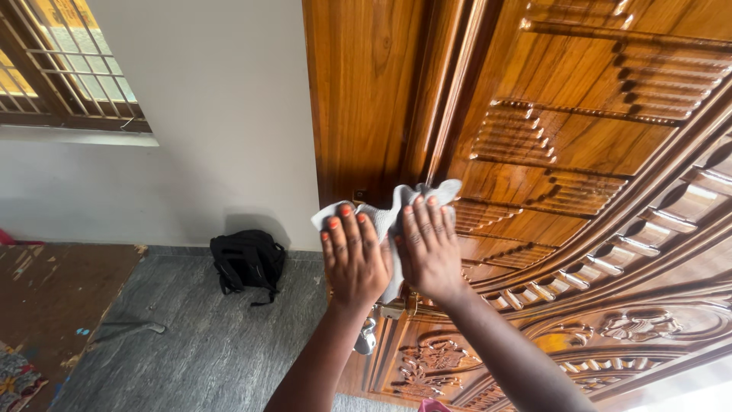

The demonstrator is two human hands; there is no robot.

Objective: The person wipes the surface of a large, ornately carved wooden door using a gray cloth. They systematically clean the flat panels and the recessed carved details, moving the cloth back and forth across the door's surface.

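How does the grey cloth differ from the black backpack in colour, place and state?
The grey cloth is pale; the black backpack is dark. The cloth is pressed against the carved wooden door under the left hand and right hand; the backpack sits untouched on the grey floor by the white wall. Both look soft.

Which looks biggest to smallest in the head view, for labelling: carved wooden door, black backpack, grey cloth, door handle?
1. carved wooden door
2. black backpack, though it lies farther away
3. grey cloth, partly hidden under the left hand and right hand, so unsure against the backpack
4. door handle
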